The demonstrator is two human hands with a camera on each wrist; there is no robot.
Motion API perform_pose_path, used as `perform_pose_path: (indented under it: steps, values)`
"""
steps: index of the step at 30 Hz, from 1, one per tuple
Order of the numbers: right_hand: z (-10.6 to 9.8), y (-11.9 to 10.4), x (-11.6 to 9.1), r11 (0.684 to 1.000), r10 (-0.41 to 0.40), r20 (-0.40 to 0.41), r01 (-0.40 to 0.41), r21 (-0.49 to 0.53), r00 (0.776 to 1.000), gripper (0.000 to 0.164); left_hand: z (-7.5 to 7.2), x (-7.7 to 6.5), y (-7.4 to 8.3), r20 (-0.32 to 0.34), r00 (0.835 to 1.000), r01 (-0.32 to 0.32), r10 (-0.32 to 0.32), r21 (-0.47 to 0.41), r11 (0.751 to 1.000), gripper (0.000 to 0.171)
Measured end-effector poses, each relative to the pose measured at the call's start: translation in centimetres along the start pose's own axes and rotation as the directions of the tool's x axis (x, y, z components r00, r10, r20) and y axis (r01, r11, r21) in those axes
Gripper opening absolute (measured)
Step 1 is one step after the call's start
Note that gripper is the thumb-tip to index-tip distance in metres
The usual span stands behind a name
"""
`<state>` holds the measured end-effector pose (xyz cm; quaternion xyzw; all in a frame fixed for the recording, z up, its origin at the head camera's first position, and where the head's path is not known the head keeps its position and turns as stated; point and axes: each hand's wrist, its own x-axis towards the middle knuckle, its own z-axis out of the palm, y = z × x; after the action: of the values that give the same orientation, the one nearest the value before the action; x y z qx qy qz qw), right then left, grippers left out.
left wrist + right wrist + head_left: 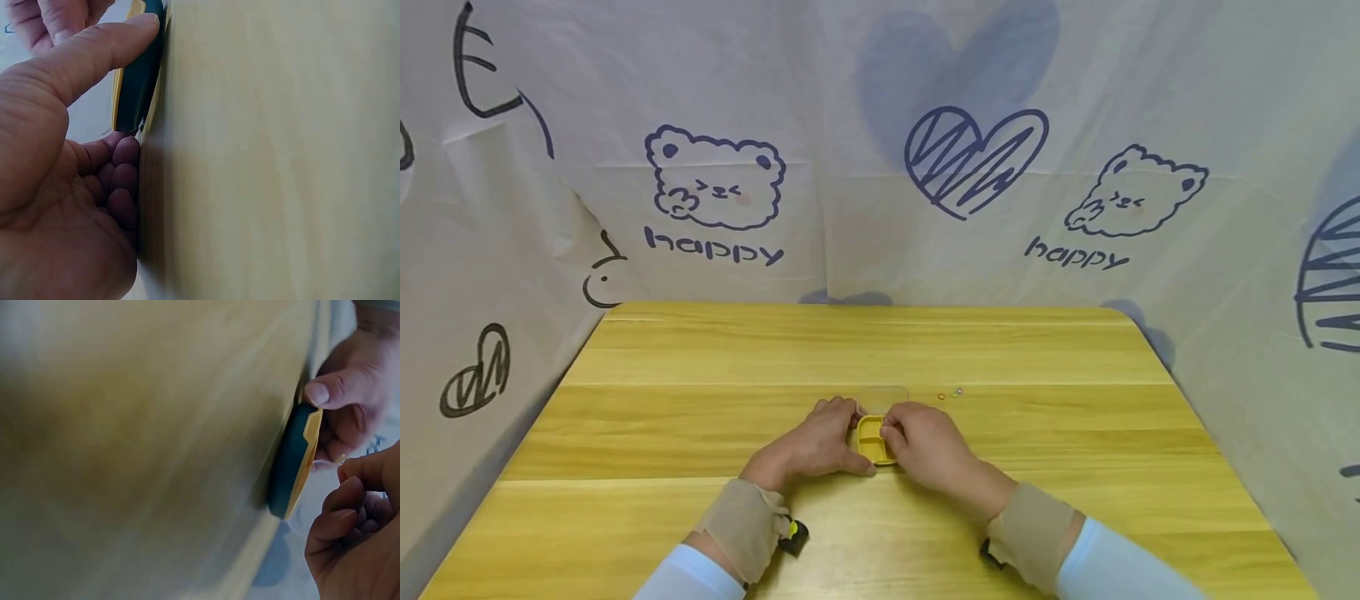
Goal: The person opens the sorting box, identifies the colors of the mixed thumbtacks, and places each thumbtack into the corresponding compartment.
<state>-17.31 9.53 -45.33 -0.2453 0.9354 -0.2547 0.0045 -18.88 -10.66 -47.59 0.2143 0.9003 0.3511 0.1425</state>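
A small compartment box (871, 451), yellow inside with a dark green shell (289, 461), lies on the table with its clear lid (883, 397) laid back behind it. My left hand (822, 440) holds the box from the left, the thumb (106, 47) along its near side and the fingers around the far left corner. Over the right half of the box is my right hand (931, 446), which hides those compartments. Its thumb and forefinger pinch a tiny yellowish piece (340, 459), seen in the right wrist view just above the box.
Several tiny coloured ring-like pieces (941, 396) lie on the wooden table (1075, 433) to the right, behind my right hand. A white cloth (850, 192) with printed bears and hearts hangs around the table's back and sides.
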Motion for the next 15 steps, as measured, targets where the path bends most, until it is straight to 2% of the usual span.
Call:
perform_pose_path:
  steps: [3,8,12,15]
  values:
    - [0.3,-0.5,0.4,0.981,-0.092,0.012,0.093,-0.170,0.996,0.012,0.0,0.0,0.0,0.002,1.000,-0.004,0.004,0.011,1.000,0.065]
    - [0.9,-0.7,1.0,0.912,-0.210,0.019,0.203,-0.357,0.977,0.016,0.1,0.1,-0.1,-0.002,1.000,-0.014,0.014,0.020,1.000,0.063]
    - [1.5,-0.5,1.3,0.856,-0.291,-0.001,0.260,-0.447,0.957,0.017,0.1,0.1,-0.1,-0.005,1.000,-0.025,0.025,0.022,0.999,0.061]
    - [1.9,-0.3,1.4,0.844,-0.303,0.002,0.269,-0.463,0.953,0.016,0.2,0.1,-0.1,-0.006,1.000,-0.028,0.028,0.024,0.999,0.061]
